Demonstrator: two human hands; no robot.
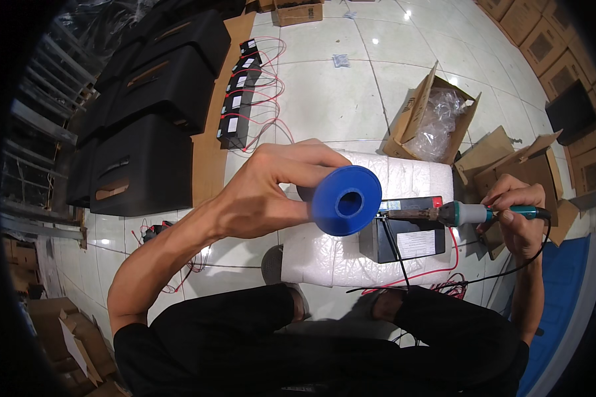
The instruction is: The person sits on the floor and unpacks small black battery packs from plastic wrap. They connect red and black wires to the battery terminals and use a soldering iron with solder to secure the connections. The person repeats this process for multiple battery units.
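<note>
My left hand [271, 188] is closed around a blue solder spool [326, 210], its round flange and hollow core facing up. In my right hand [522, 221] is a soldering iron [470, 213] with a teal and grey handle, its tip pointing left. That tip meets the near-left terminal area of a black battery [376, 246]; the spool partly hides the contact. A black wire [395, 248] runs down from this terminal, and a red wire [455, 255] curves off the battery's right side. White foam wrap [311, 261] covers the block beneath the battery.
Several batteries [234, 122] with red wires stand in a row at the far left, beside large black cases [142, 165]. An open carton [404, 126] holds clear plastic wrap. Torn cardboard [487, 155] lies at the right, near a blue panel [563, 284].
</note>
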